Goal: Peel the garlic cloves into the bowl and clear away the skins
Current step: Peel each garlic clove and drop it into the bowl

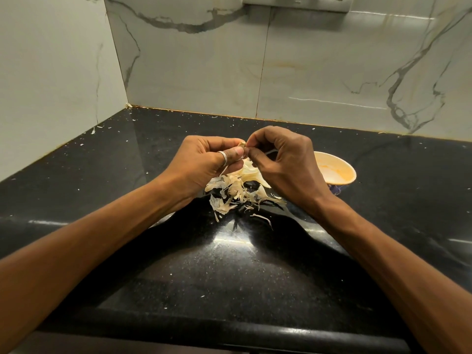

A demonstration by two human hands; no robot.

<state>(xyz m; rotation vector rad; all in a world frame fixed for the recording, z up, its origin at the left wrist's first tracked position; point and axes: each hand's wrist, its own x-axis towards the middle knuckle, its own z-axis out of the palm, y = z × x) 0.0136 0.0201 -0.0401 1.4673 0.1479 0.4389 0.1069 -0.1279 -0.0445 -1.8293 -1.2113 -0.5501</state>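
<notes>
Left hand (212, 159): raised over mid-counter, fingers curled. Pinches a clove (242, 143) between thumb and forefinger. Wears a ring (223, 157) on the thumb.

Right hand (283, 159): raised at the same level, just right of the left, fingertips meeting it. Fingers curled tight, thumb and forefinger nipping the clove's right end. Seemingly catches a strip of skin there, though this is too small to confirm.

Clove: in the air between the two sets of fingertips, mostly covered by them. Only a small tan tip on show. Clear of counter and bowl.

Skins (237, 192): loose pale heap on the counter (229, 277), directly under and slightly nearer than the hands. Scattered thin strips at its near edge. Lies between the two wrists.

Bowl (339, 172): upright on the counter, right of the heap, just beyond the right wrist. Left part hidden behind that hand. Pale orange inside, dark outside. Contents not readable from this angle.

Counter: black, glossy, speckled, with a rounded near edge. Small white flecks (178, 116) strewn along the far edge and left corner.

Wall (281, 60): pale marble-look panels with grey veins, behind and to the left.
</notes>
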